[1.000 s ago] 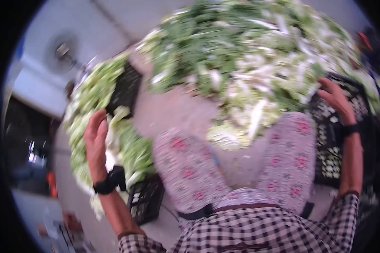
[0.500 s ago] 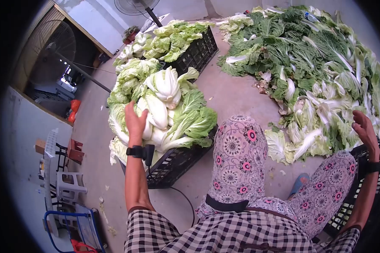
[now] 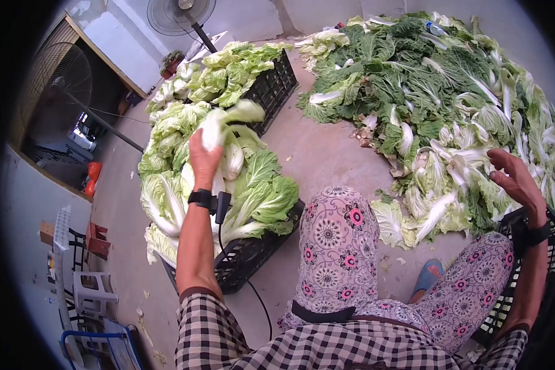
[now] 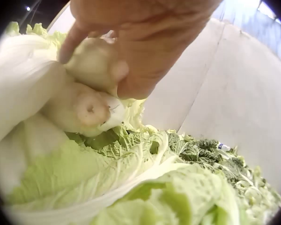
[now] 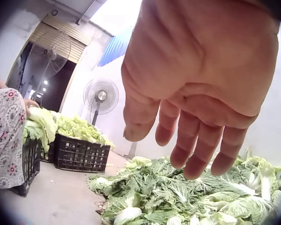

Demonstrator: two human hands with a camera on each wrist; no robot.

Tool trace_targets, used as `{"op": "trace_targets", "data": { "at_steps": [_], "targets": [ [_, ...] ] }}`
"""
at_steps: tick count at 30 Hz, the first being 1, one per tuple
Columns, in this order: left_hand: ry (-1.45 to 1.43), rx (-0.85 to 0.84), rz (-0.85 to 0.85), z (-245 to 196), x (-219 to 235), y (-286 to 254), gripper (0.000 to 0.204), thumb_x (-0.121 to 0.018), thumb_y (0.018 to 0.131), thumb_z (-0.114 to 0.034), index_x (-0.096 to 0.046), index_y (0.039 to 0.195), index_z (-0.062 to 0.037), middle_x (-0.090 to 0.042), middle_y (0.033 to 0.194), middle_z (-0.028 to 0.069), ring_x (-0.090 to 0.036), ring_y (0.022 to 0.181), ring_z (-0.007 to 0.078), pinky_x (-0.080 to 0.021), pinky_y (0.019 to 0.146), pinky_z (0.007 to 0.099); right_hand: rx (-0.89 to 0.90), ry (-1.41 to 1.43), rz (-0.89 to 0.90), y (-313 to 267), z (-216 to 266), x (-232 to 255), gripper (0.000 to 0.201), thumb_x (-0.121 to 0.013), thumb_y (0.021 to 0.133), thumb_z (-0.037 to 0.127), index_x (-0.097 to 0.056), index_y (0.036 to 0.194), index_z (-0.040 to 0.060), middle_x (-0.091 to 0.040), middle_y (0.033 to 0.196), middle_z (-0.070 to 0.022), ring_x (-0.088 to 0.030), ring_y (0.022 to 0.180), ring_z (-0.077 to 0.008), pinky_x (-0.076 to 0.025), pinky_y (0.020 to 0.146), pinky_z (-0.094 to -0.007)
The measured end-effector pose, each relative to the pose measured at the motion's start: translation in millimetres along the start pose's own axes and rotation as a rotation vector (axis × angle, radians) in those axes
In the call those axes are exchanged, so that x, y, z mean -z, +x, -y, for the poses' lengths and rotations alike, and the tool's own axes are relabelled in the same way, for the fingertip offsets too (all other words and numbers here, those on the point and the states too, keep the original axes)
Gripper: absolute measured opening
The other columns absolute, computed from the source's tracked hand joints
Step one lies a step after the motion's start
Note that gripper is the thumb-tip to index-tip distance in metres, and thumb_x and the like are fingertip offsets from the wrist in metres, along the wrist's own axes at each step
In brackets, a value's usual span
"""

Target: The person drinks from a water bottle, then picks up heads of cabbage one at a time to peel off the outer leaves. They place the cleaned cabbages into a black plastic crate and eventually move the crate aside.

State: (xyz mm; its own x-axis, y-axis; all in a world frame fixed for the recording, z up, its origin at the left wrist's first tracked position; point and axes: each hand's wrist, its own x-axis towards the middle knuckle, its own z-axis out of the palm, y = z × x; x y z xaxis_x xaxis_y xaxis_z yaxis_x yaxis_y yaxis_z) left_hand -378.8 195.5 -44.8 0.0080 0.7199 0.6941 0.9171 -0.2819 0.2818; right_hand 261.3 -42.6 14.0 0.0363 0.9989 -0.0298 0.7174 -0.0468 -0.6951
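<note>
My left hand [image 3: 205,161] grips a pale cabbage [image 3: 212,131] above the heaped near crate [image 3: 243,262]; its leafy end is blurred. In the left wrist view, fingers and thumb of the left hand [image 4: 140,47] hold the base of that cabbage [image 4: 94,65], and another cabbage's cut stem [image 4: 91,110] shows just below. My right hand [image 3: 517,179] hangs in the air over the right edge of the leaf pile [image 3: 425,92], holding nothing. The right wrist view shows the right hand [image 5: 196,79] palm on, its fingers loosely bent.
A second black crate [image 3: 276,92] of cabbages stands behind the first. Beside my right knee is another black crate [image 3: 505,296]. Two fans [image 3: 182,12] stand at the back and left. Plastic stools [image 3: 94,290] and a blue-framed item [image 3: 98,336] are at the lower left.
My left hand has closed on a cabbage and raised it from the heap. The right hand remains raised and empty at the right. The head view has turned from its blurred earlier angle.
</note>
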Motion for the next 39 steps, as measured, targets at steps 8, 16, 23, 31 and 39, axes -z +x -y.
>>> {"op": "trace_targets", "data": {
  "at_steps": [8, 16, 23, 31, 39],
  "targets": [
    [-0.766, 0.359, -0.001, -111.7, 83.9, 50.5, 0.067, -0.065, 0.072, -0.012, -0.038, 0.133, -0.0004, -0.057, 0.11, 0.0125, -0.059, 0.092, 0.0177, -0.051, 0.074, 0.0285, 0.27, -0.17, -0.206, 13.8, 31.5, -15.3, 0.058, -0.067, 0.076, 0.018, -0.046, 0.127, 0.0005, -0.051, 0.126, -0.0179, -0.048, 0.117, -0.0287, -0.034, 0.103, -0.0364],
    [-0.894, -0.003, 0.593, -252.9, 69.1, 52.1, 0.068, -0.061, 0.069, -0.02, -0.042, 0.132, -0.0004, -0.056, 0.115, 0.0114, -0.058, 0.099, 0.0187, -0.049, 0.083, 0.0311, 0.612, -0.392, -0.491, -0.1, 88.9, -26.6, 0.099, -0.08, 0.061, 0.028, -0.026, 0.141, 0.0109, -0.031, 0.142, -0.0177, -0.027, 0.133, -0.034, -0.019, 0.111, -0.0421],
    [-1.109, -0.239, 1.153, -375.1, 63.6, 11.1, 0.081, -0.076, 0.067, -0.037, -0.041, 0.13, 0.0004, -0.054, 0.12, 0.0121, -0.052, 0.11, 0.0205, -0.039, 0.096, 0.0331, 0.583, -0.258, -0.269, -0.1, 86.4, -35.2, 0.101, -0.08, 0.057, 0.044, -0.031, 0.136, 0.0065, -0.046, 0.127, -0.019, -0.043, 0.12, -0.0322, -0.035, 0.1, -0.0441],
    [-1.448, -0.154, 1.037, -413.8, 19.5, -18.3, 0.113, -0.08, 0.061, -0.048, -0.014, 0.142, -0.0024, -0.037, 0.136, 0.0194, -0.038, 0.126, 0.0288, -0.036, 0.101, 0.0377, 0.283, 0.587, -0.316, -9.2, 90.7, -16.7, 0.07, -0.077, 0.069, 0.034, -0.046, 0.122, 0.0003, -0.06, 0.108, -0.0121, -0.059, 0.1, -0.0208, -0.047, 0.089, -0.0327],
    [-1.864, 0.283, 0.974, -420.1, -16.6, -42.6, 0.056, -0.07, 0.079, -0.011, -0.04, 0.125, -0.0039, -0.054, 0.118, 0.0085, -0.053, 0.109, 0.0203, -0.045, 0.095, 0.0353, 0.352, 0.405, -0.307, -8.2, 78.1, -31.6, 0.106, -0.078, 0.063, 0.049, -0.023, 0.137, -0.0039, -0.042, 0.129, -0.0247, -0.044, 0.12, -0.0312, -0.035, 0.102, -0.036]
  ]
}}
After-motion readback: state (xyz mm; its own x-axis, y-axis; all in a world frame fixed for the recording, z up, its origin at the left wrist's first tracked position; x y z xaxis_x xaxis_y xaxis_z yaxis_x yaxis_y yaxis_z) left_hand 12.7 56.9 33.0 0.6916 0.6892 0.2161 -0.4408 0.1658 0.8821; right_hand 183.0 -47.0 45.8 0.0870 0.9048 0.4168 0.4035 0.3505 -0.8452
